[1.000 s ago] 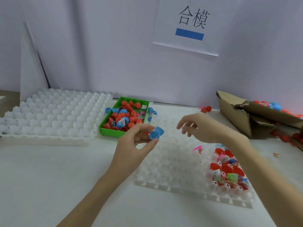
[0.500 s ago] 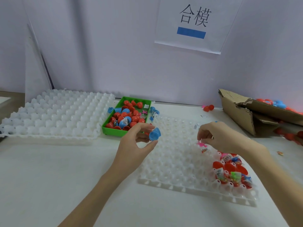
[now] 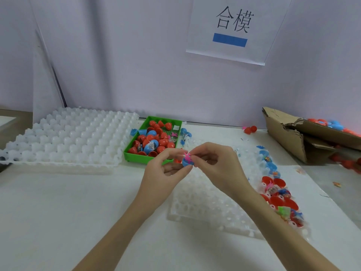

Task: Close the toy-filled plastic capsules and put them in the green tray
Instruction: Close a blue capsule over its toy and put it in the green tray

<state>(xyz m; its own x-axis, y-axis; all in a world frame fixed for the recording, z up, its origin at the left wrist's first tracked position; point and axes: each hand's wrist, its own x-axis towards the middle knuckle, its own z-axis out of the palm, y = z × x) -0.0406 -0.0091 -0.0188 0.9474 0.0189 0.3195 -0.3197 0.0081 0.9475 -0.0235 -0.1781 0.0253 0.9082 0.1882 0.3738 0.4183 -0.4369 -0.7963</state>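
Observation:
My left hand [image 3: 164, 171] pinches a blue capsule half [image 3: 187, 162] above the near white cell tray [image 3: 211, 204]. My right hand [image 3: 216, 163] pinches a small pink toy [image 3: 187, 156] at the mouth of that half. The green tray [image 3: 144, 156] lies just behind my hands and holds several red and blue capsules [image 3: 156, 139]. Open red capsule halves with toys [image 3: 281, 200] and several blue halves [image 3: 270, 165] sit along the right side of the near white tray.
A large white cell tray [image 3: 68, 137] lies at the left. A torn cardboard box [image 3: 297, 137] with loose red and blue capsule halves stands at the right. Two red halves [image 3: 251, 130] lie near the back wall. A paper sign [image 3: 232, 26] hangs on the wall.
My right hand picked up a pink toy from the right of the tray and brought it left to the blue half in my left hand.

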